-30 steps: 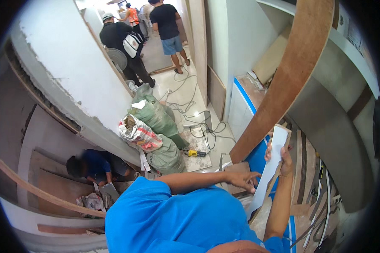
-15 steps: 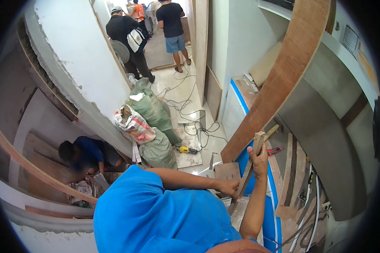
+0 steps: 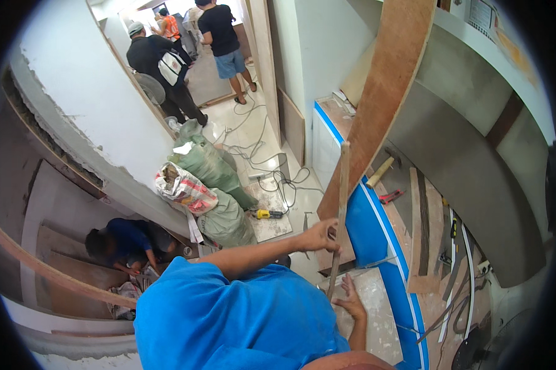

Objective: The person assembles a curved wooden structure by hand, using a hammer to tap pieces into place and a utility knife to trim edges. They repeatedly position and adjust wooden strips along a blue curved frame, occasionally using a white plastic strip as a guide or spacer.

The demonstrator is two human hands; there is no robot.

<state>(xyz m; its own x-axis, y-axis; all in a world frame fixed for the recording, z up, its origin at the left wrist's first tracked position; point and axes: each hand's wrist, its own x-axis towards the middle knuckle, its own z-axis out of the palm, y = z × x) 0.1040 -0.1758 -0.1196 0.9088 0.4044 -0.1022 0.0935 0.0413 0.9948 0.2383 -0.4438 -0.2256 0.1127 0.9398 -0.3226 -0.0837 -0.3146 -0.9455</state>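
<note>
A long, narrow wooden strip (image 3: 343, 185) stands tilted in front of me. My left hand (image 3: 323, 237) is closed around it below its middle, thumb and fingers wrapped on the wood. Close by the strip's lower end, my right hand (image 3: 352, 301) has its fingers spread and holds nothing; whether a fingertip touches the wood I cannot tell. Beyond the strip leans a wide brown plywood board (image 3: 392, 74). To the right, a hammer (image 3: 381, 171) with a wooden handle and a red-handled tool (image 3: 391, 196) lie on a blue-edged counter (image 3: 367, 222).
Wood offcuts (image 3: 423, 234) and a yellow-black tool (image 3: 453, 227) lie at the right. Stuffed sacks (image 3: 213, 166), a yellow power tool (image 3: 269, 214) and loose cables (image 3: 284, 179) occupy the floor ahead. A person (image 3: 127, 240) crouches at the left; several others stand at the back.
My right hand has let go of the strip's upper part and dropped to its lower end, opening. My left hand has risen with the strip, which now stands more upright. The view has shifted.
</note>
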